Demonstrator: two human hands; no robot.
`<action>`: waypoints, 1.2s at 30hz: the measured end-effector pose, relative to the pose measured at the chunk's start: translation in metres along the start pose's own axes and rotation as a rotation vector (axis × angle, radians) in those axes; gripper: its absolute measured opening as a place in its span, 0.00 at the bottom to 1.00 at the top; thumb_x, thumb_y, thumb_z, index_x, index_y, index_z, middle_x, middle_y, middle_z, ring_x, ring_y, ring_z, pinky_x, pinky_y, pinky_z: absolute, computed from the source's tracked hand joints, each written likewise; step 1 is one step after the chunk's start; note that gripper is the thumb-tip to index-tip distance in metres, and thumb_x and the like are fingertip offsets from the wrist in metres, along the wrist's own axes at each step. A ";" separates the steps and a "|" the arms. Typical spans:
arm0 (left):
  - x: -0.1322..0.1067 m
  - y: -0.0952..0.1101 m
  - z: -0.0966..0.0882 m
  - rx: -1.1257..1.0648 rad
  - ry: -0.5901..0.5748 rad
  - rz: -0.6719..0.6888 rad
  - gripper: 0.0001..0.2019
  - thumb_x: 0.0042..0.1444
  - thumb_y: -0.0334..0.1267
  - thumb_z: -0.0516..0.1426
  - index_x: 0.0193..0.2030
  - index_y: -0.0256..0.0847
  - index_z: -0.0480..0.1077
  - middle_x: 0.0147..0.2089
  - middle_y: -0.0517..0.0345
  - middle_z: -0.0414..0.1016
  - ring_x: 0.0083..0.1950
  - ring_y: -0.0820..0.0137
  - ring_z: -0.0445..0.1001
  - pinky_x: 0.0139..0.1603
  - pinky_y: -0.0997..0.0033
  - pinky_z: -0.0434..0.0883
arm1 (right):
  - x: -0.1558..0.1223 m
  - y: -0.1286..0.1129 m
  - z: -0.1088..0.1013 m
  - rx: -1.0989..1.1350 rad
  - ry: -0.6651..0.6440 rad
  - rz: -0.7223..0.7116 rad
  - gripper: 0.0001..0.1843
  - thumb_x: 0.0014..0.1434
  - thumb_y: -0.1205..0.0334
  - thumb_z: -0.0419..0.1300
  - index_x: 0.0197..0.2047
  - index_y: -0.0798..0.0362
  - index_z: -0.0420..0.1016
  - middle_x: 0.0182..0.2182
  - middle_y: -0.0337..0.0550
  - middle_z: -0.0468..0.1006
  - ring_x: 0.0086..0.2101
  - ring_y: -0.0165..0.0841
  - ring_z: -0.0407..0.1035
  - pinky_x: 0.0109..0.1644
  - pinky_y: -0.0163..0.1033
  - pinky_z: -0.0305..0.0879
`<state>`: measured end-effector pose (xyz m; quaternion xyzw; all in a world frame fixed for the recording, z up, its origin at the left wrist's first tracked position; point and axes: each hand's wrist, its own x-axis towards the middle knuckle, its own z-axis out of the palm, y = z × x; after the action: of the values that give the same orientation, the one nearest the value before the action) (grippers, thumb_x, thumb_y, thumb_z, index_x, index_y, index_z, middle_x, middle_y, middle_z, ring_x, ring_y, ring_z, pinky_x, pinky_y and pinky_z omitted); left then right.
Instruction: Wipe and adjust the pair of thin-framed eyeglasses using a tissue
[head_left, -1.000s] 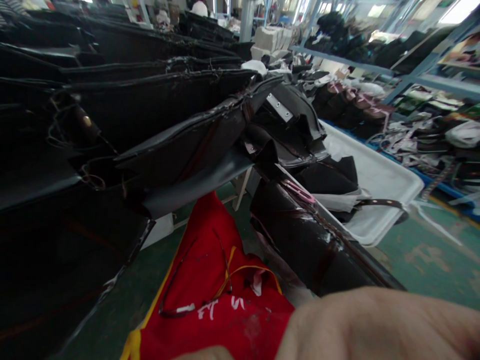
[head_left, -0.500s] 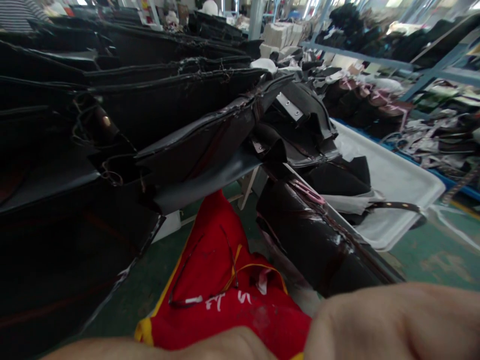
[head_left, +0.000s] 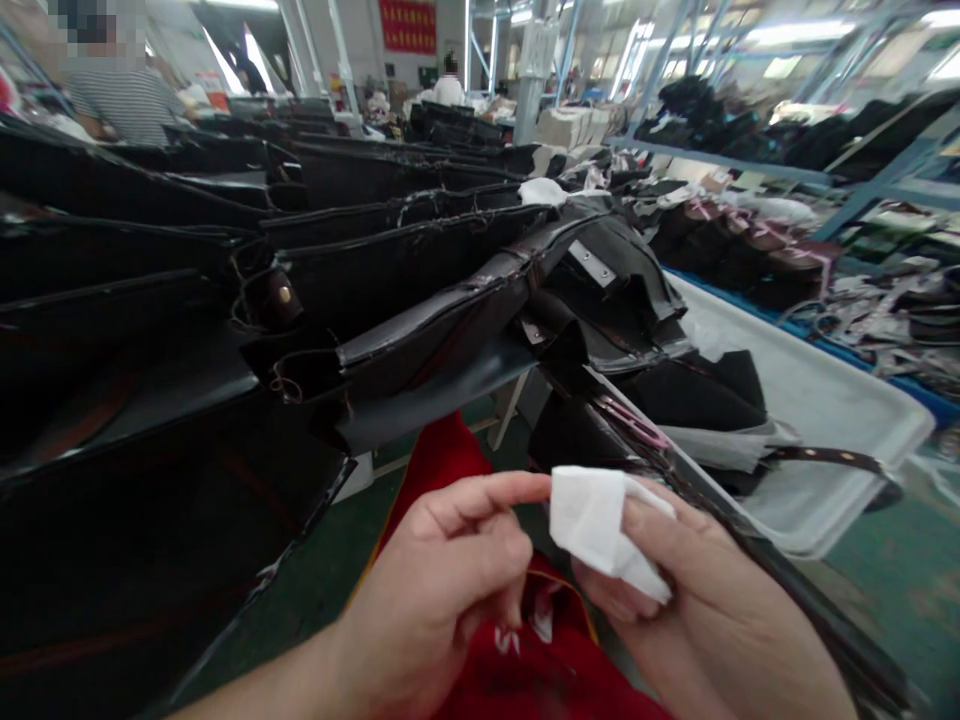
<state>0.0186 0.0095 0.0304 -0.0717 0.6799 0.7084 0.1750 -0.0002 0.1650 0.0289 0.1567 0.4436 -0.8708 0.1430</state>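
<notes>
A folded white tissue (head_left: 589, 515) is pinched between the thumb and fingers of my right hand (head_left: 697, 580). My left hand (head_left: 457, 560) is beside it, index finger stretched out so its tip meets the tissue's left edge. The thumb and other fingers of that hand are bent, with nothing visible between them. Below both hands lies a red apron (head_left: 540, 675) with yellow trim and white marks. Black leather bag pieces (head_left: 420, 310) with loose threads along their edges are stacked ahead and to the left.
At the right stands a white tray (head_left: 847, 400) with black pieces and a studded strap (head_left: 832, 457). Shelving (head_left: 750, 165) holding piled materials is behind it. A person in a striped top (head_left: 124, 105) is at the far left; another person (head_left: 450, 90) is farther back.
My hands have risen from the bottom edge to mid-view, and the white tissue now shows in the right one. The view has tilted up, showing more of the room.
</notes>
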 end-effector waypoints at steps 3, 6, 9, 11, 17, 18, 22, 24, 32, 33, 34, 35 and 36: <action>0.024 0.005 0.004 -0.478 -0.021 -0.146 0.14 0.47 0.36 0.57 0.42 0.36 0.72 0.16 0.63 0.60 0.14 0.81 0.51 0.16 0.82 0.50 | 0.012 0.002 0.005 0.093 -0.030 0.048 0.11 0.41 0.61 0.68 0.24 0.57 0.71 0.18 0.36 0.62 0.17 0.21 0.50 0.17 0.28 0.50; 0.031 0.004 0.006 -0.537 -0.042 -0.140 0.12 0.47 0.36 0.59 0.38 0.33 0.71 0.16 0.63 0.61 0.15 0.83 0.52 0.16 0.84 0.49 | 0.016 0.006 0.004 0.100 -0.007 0.090 0.14 0.39 0.59 0.69 0.26 0.58 0.72 0.18 0.36 0.61 0.18 0.21 0.50 0.18 0.27 0.50; 0.031 0.006 0.008 -0.532 -0.073 -0.116 0.12 0.47 0.39 0.60 0.37 0.32 0.71 0.17 0.63 0.61 0.16 0.83 0.54 0.16 0.85 0.49 | 0.016 0.009 0.002 0.112 -0.007 0.124 0.15 0.38 0.58 0.69 0.26 0.58 0.72 0.17 0.35 0.60 0.18 0.21 0.49 0.18 0.28 0.50; 0.031 0.006 0.010 -0.518 -0.086 -0.129 0.12 0.47 0.40 0.60 0.36 0.32 0.70 0.17 0.63 0.61 0.16 0.83 0.54 0.17 0.85 0.50 | 0.016 0.010 0.002 0.126 -0.019 0.140 0.15 0.38 0.57 0.69 0.24 0.57 0.70 0.16 0.34 0.59 0.17 0.21 0.48 0.18 0.28 0.50; 0.036 0.004 0.016 -0.490 -0.030 -0.174 0.11 0.44 0.38 0.62 0.31 0.34 0.67 0.18 0.64 0.60 0.18 0.82 0.55 0.19 0.83 0.54 | 0.021 0.014 -0.001 0.139 -0.011 0.150 0.15 0.38 0.57 0.69 0.24 0.57 0.70 0.16 0.35 0.60 0.17 0.22 0.48 0.19 0.29 0.48; 0.037 0.004 0.016 -0.485 -0.019 -0.173 0.11 0.43 0.38 0.62 0.30 0.35 0.66 0.18 0.64 0.60 0.17 0.82 0.55 0.19 0.83 0.53 | 0.022 0.015 -0.001 0.128 -0.013 0.136 0.15 0.39 0.56 0.69 0.25 0.57 0.71 0.17 0.36 0.61 0.17 0.22 0.48 0.19 0.29 0.48; 0.039 0.004 0.016 -0.478 -0.007 -0.142 0.09 0.43 0.36 0.61 0.25 0.35 0.65 0.15 0.65 0.59 0.16 0.81 0.54 0.19 0.82 0.53 | 0.023 0.018 -0.003 0.056 -0.026 0.103 0.16 0.41 0.55 0.68 0.29 0.58 0.72 0.18 0.37 0.63 0.18 0.22 0.49 0.21 0.29 0.49; 0.040 0.002 0.014 -0.468 0.002 -0.125 0.09 0.43 0.36 0.61 0.25 0.35 0.65 0.15 0.66 0.58 0.17 0.82 0.54 0.20 0.82 0.54 | 0.022 0.020 -0.004 -0.003 -0.035 0.092 0.16 0.42 0.53 0.67 0.28 0.57 0.72 0.16 0.36 0.62 0.18 0.23 0.50 0.22 0.29 0.51; 0.038 -0.001 -0.002 -0.105 0.118 0.041 0.08 0.46 0.38 0.58 0.26 0.34 0.68 0.25 0.59 0.65 0.27 0.75 0.61 0.29 0.77 0.60 | 0.026 0.026 -0.010 -0.448 -0.139 -0.075 0.22 0.44 0.46 0.64 0.37 0.55 0.74 0.26 0.42 0.72 0.26 0.31 0.62 0.29 0.32 0.60; 0.037 0.000 -0.003 -0.049 0.125 0.046 0.07 0.46 0.38 0.57 0.25 0.34 0.67 0.24 0.60 0.65 0.27 0.75 0.60 0.29 0.77 0.59 | 0.027 0.026 -0.010 -0.496 -0.136 -0.064 0.23 0.45 0.45 0.63 0.37 0.55 0.74 0.26 0.43 0.72 0.26 0.32 0.63 0.29 0.33 0.61; 0.035 0.000 -0.005 -0.009 0.125 0.049 0.07 0.46 0.37 0.56 0.25 0.34 0.67 0.24 0.60 0.64 0.27 0.74 0.60 0.29 0.77 0.59 | 0.028 0.026 -0.010 -0.537 -0.131 -0.046 0.22 0.45 0.45 0.62 0.36 0.55 0.75 0.25 0.43 0.72 0.26 0.32 0.64 0.29 0.33 0.62; 0.034 0.000 -0.006 0.017 0.123 0.052 0.07 0.46 0.37 0.56 0.25 0.34 0.67 0.23 0.60 0.64 0.26 0.74 0.59 0.28 0.77 0.59 | 0.028 0.026 -0.010 -0.573 -0.134 -0.029 0.22 0.46 0.45 0.62 0.35 0.55 0.76 0.25 0.43 0.72 0.26 0.33 0.64 0.28 0.33 0.62; 0.033 -0.001 -0.007 0.031 0.122 0.054 0.07 0.46 0.38 0.56 0.25 0.35 0.67 0.23 0.60 0.63 0.26 0.74 0.59 0.28 0.77 0.58 | 0.029 0.026 -0.009 -0.603 -0.135 -0.027 0.21 0.46 0.45 0.62 0.33 0.55 0.76 0.25 0.44 0.72 0.26 0.34 0.64 0.28 0.33 0.62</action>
<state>-0.0127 0.0075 0.0176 -0.0936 0.7018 0.6967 0.1154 -0.0153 0.1547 -0.0064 0.0430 0.6735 -0.7100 0.2008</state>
